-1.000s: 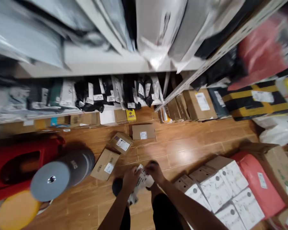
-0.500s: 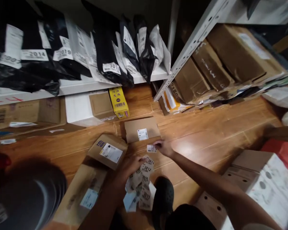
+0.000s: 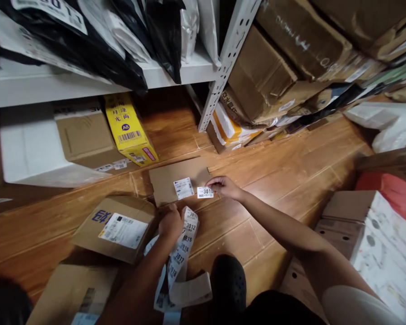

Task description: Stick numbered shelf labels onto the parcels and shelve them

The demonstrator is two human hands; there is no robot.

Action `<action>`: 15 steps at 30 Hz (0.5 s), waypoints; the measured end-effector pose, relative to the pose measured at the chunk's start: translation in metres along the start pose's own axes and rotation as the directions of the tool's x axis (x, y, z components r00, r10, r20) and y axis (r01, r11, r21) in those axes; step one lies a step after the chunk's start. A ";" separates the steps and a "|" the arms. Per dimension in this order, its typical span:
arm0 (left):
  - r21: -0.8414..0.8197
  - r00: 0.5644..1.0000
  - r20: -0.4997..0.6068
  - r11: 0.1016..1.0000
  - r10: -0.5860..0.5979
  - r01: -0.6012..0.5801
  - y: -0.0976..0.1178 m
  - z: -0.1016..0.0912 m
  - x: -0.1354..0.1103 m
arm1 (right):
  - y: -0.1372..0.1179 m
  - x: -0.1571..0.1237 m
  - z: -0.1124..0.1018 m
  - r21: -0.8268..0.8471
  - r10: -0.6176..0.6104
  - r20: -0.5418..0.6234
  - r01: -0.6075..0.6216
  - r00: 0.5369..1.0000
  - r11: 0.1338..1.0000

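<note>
Between the fingertips of my right hand (image 3: 226, 188) is a small white sticker label (image 3: 205, 192) printed 3010, held just over the right end of a flat cardboard box (image 3: 165, 180). That box lies on the floor and bears a white shipping label (image 3: 183, 188). My left hand (image 3: 171, 224) is closed on a strip of number labels (image 3: 183, 243), which hangs down in folds with 3011, 3012 and further numbers showing. Left of this hand sits a brown carton (image 3: 98, 237) with blue lettering and a shipping label.
A white shelf (image 3: 176, 72) with black and white mailer bags stands ahead. Under it is a yellow box (image 3: 130, 131). Stacked cartons (image 3: 267, 76) fill the right rack. White patterned boxes (image 3: 385, 243) stand at lower right, and a black clog (image 3: 228, 284) is below my hands.
The view has moved in closer to the floor box. My right hand has brought the 3010 label up to the box's edge. The label strip in my left hand now hangs more spread out.
</note>
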State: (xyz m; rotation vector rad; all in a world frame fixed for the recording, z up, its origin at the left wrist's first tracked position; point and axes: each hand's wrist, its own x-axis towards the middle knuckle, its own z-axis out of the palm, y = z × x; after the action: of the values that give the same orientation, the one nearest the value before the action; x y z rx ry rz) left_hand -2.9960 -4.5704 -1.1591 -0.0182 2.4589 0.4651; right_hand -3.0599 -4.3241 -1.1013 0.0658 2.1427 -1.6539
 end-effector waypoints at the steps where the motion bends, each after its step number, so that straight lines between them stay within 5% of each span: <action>1: 0.007 0.999 -0.041 1.000 -0.013 0.014 0.001 0.001 0.001 | 0.003 0.001 -0.001 0.000 0.008 0.012 -0.008 1.000 1.000; 5: 0.027 0.982 -0.171 0.996 -0.080 0.086 0.002 0.003 0.008 | 0.011 0.007 -0.002 0.005 0.030 0.032 -0.030 0.999 1.000; 10: -0.053 0.973 -0.134 0.982 -0.186 0.181 0.001 0.000 0.024 | 0.022 0.016 -0.006 0.058 0.064 0.049 -0.066 0.997 0.996; 15: -0.118 0.957 -0.103 0.959 -0.271 0.259 -0.002 -0.001 0.041 | 0.045 0.035 -0.039 0.126 0.025 -0.029 -0.021 0.999 0.992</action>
State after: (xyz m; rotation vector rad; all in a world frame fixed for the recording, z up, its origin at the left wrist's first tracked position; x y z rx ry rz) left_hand -3.0294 -4.5682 -1.1837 -0.4256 2.4959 0.4829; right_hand -3.0897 -4.2825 -1.1475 0.1535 2.0498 -1.7842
